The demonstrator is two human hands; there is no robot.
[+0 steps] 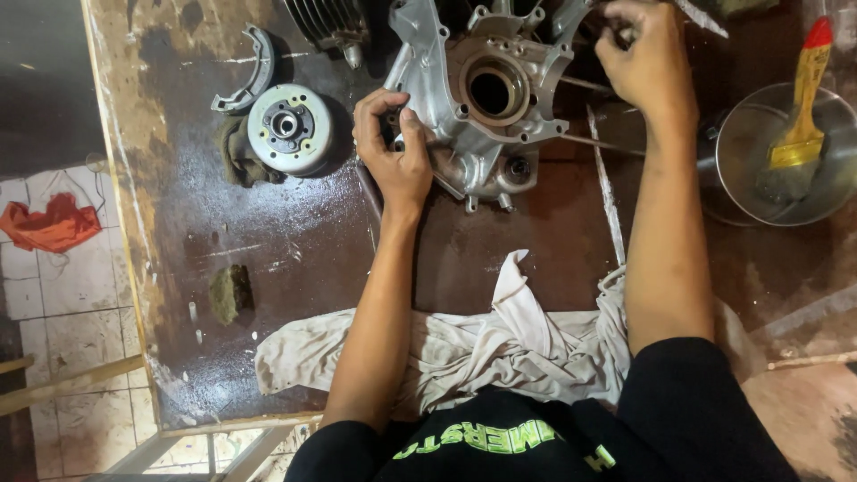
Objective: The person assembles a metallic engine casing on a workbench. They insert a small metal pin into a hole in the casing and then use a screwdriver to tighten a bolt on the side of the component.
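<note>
cast aluminium engine case [486,107] is sitting mid-bench; we are pinching its left edge with our left hand [397,147], fingers curled, while our right hand [644,62] is nipping something small at its top. probably heavy, rigid, oily; thick rims are offering the safest hold.

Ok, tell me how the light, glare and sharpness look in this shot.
Head view: light falls from above, so the wet dark bench top glints beside the pale cloth; the metal engine casing shines bright, its bore dark; the left hand is sharp, the right hand slightly soft at the top edge; the tiled floor at left sits dimmer.
</note>
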